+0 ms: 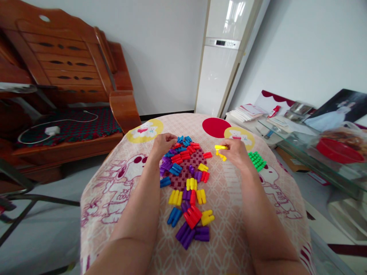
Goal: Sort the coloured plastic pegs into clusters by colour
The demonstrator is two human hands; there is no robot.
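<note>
My right hand (234, 151) has its fingers closed on a yellow plastic block (220, 147) made of joined tubes. Directly below it, more yellow blocks (222, 156) lie on the cloth, partly hidden by the fingers. My left hand (164, 144) is curled at the far left edge of the mixed pile, beside blue blocks (185, 140) and red blocks (181, 156); whatever its fingertips hold is hidden. Nearer me lie scattered yellow blocks (175, 198), purple blocks (185, 235) and a red block (192, 217). Green blocks (257, 161) sit grouped to the right of my right hand.
A patterned cloth covers the round table (114, 229). To the right stands a glass-topped table (315, 156) with a red bowl (341, 150), papers (246, 112) and a photo. A wooden bench (65, 68) is on the left, and a tall white cabinet-like unit (216, 72) stands behind.
</note>
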